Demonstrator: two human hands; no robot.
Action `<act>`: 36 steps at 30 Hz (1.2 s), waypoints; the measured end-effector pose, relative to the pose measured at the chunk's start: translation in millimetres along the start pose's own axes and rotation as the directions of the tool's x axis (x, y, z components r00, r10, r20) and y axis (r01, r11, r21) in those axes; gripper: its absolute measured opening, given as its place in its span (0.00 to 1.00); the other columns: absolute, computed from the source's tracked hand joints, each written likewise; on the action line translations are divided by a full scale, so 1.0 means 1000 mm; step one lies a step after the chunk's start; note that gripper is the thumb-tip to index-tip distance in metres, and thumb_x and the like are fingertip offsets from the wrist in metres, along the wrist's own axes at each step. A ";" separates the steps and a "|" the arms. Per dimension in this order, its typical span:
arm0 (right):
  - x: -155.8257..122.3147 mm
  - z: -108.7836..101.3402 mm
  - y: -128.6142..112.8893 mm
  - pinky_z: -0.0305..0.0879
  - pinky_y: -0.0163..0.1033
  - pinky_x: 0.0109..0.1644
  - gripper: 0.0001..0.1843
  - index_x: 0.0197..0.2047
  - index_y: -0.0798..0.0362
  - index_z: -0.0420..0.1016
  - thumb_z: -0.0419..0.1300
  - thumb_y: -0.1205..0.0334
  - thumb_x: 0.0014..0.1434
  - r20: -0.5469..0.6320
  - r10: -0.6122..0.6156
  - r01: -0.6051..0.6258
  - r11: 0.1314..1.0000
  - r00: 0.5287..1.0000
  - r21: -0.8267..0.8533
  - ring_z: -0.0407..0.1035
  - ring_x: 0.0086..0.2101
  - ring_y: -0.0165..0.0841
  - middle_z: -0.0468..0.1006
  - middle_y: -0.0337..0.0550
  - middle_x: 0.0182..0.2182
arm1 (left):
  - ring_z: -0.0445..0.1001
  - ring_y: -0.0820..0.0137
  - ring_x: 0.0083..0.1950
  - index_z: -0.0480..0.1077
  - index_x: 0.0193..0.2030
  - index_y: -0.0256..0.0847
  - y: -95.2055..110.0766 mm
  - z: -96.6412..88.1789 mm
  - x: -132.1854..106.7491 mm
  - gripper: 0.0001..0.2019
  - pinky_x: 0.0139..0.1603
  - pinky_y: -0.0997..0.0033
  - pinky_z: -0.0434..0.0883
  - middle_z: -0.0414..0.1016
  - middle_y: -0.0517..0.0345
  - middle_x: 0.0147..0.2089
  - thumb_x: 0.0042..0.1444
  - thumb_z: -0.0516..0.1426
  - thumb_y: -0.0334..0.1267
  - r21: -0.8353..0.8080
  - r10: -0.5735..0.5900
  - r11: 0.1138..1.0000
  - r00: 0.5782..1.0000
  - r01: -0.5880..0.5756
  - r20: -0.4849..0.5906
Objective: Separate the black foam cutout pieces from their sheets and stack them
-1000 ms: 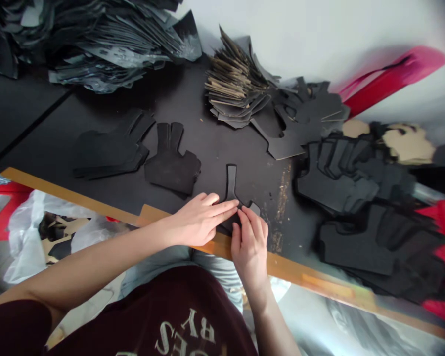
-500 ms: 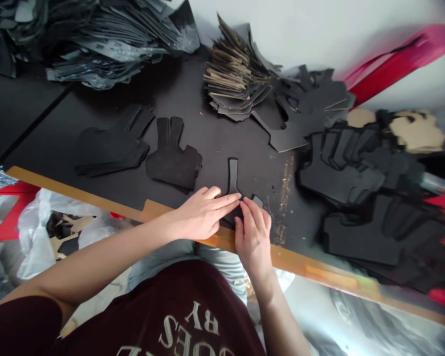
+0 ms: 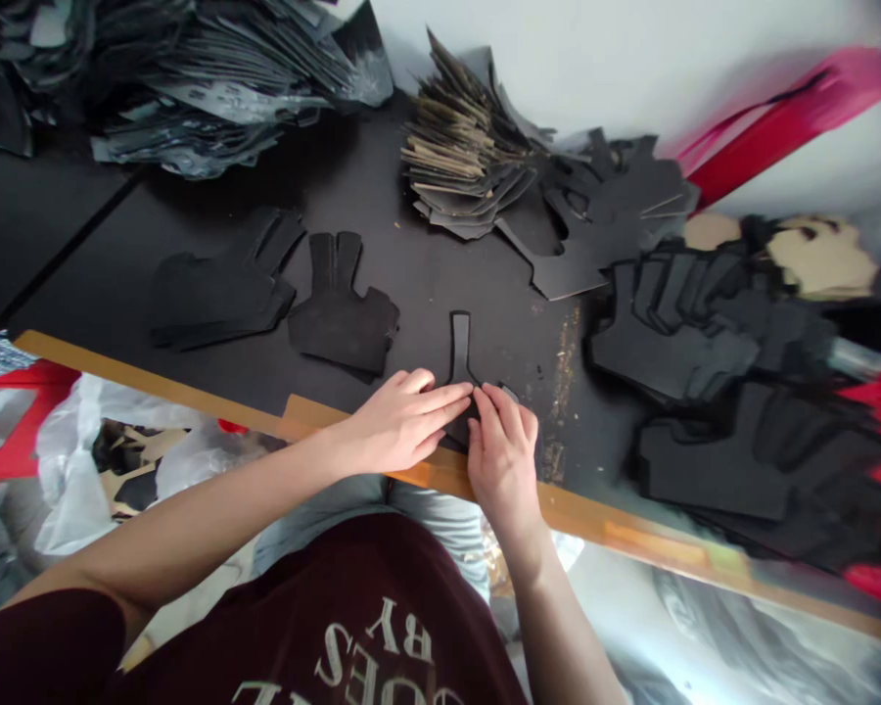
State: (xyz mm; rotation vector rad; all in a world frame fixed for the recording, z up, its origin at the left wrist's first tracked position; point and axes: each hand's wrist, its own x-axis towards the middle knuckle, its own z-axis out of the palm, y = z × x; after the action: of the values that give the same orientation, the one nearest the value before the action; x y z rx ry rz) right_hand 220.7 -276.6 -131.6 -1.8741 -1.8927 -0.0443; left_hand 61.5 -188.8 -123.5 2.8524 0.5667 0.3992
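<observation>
A black cut sheet piece [image 3: 460, 345] with a narrow upright strip lies at the table's front edge. Its lower body is mostly hidden under both hands. My left hand [image 3: 403, 421] lies on it from the left, index and middle fingers stretched out and pressing near the strip's base. From the right, my right hand [image 3: 505, 446] has its fingers bent and pressed together on the same piece, the thumb close beside them. The fingertips of the two hands meet. To the left rests a similar black piece [image 3: 345, 318], and beyond it a small stack of black pieces [image 3: 220, 284].
Stacks of black cut pieces [image 3: 668, 333] and further black pieces [image 3: 719, 470] lie at the right. A fanned brown-edged pile [image 3: 455, 147] stands at the back. Plastic-wrapped dark sheets [image 3: 227, 78] fill the back left. A plastic bag [image 3: 73, 460] of scraps sits below the table.
Both hands stay on the black piece. The right fingers have shifted slightly, covering more of the piece's right-hand tab.
</observation>
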 end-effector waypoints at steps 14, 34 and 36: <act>-0.001 0.001 -0.001 0.62 0.51 0.56 0.19 0.57 0.58 0.65 0.46 0.68 0.64 0.016 0.029 -0.029 1.000 0.999 0.010 0.63 0.53 0.40 0.69 0.56 0.53 | 0.65 0.62 0.45 0.68 0.57 0.36 0.001 0.004 -0.005 0.17 0.42 0.63 0.67 0.68 0.52 0.61 0.63 0.50 0.37 0.058 0.007 0.998 0.998 -0.003 -0.065; -0.005 0.001 -0.002 0.63 0.49 0.54 0.18 0.54 0.61 0.68 0.49 0.72 0.62 -0.013 -0.037 0.036 0.997 0.999 -0.073 0.61 0.49 0.40 0.69 0.56 0.52 | 0.64 0.61 0.54 0.69 0.54 0.36 0.001 0.013 -0.010 0.14 0.47 0.61 0.69 0.71 0.52 0.58 0.64 0.50 0.33 0.047 0.061 0.997 0.989 -0.055 -0.136; -0.006 0.002 -0.002 0.63 0.49 0.54 0.19 0.55 0.60 0.67 0.47 0.72 0.62 0.000 -0.032 0.032 0.997 0.999 -0.075 0.60 0.49 0.40 0.68 0.56 0.53 | 0.64 0.61 0.55 0.69 0.54 0.36 0.000 0.014 -0.010 0.14 0.47 0.61 0.68 0.71 0.51 0.57 0.64 0.50 0.32 0.041 0.068 0.997 0.989 -0.063 -0.129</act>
State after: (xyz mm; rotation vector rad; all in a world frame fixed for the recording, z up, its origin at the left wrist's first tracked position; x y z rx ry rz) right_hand 217.7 -282.0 -134.7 -1.8924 -1.9456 -0.1286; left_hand 56.5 -195.2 -138.8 2.9021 0.5089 0.5960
